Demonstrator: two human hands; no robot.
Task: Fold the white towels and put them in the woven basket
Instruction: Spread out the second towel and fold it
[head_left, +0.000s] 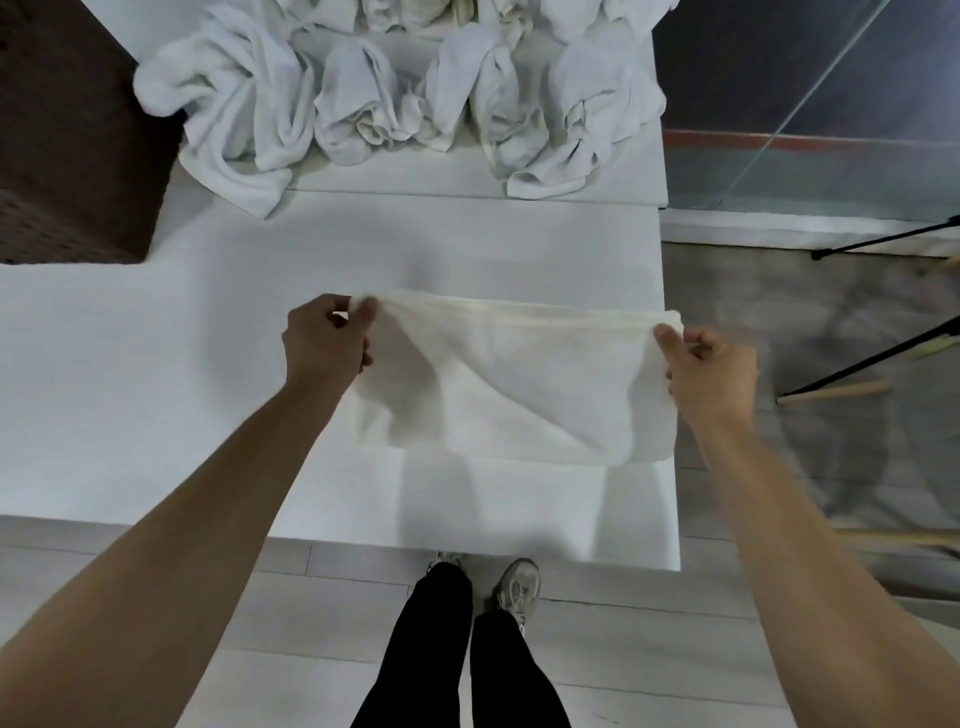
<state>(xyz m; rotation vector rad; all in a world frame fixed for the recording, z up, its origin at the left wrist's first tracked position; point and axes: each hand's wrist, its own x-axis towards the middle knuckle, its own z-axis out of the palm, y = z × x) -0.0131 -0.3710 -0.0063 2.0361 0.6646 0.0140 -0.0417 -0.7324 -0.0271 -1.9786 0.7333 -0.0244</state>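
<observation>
Both bare forearms are reaching out over the white table (156, 364). Each hand is pinching a top corner of the soft white cloth towel (509, 384): left hand (327, 340) and right hand (709, 371), fingers closed on the hem. Its long axis is running side to side between them, lower edge sagging onto the table. Far left, nearer the left hand, the dark brown woven basket (72, 130) is waiting beside the heap of crumpled white towels (395, 98).
</observation>
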